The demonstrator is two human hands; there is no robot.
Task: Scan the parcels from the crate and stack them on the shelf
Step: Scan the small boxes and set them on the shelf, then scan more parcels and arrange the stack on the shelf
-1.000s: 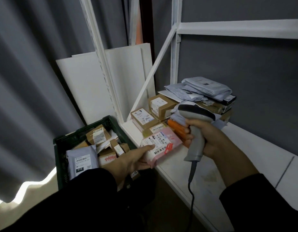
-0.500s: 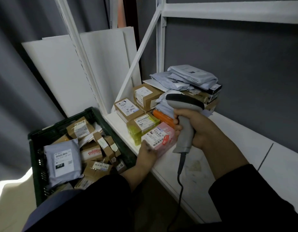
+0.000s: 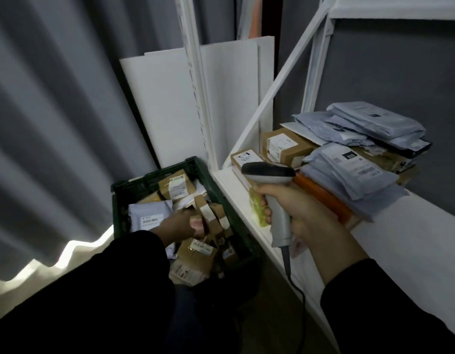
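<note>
Dark green crate point(image 3: 154, 180), orange parcel point(image 3: 321, 195).

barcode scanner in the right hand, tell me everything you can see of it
The barcode scanner is pistol-shaped and looks plastic: a dark grey top on the head, pale grey underside and handle. The right hand grips the handle, fingers curled round it, holding it roughly upright with the head pointing left, in front of the shelf's front edge. A dark cable leaves the handle's base and hangs down. Only the hand visibly touches it.
</note>
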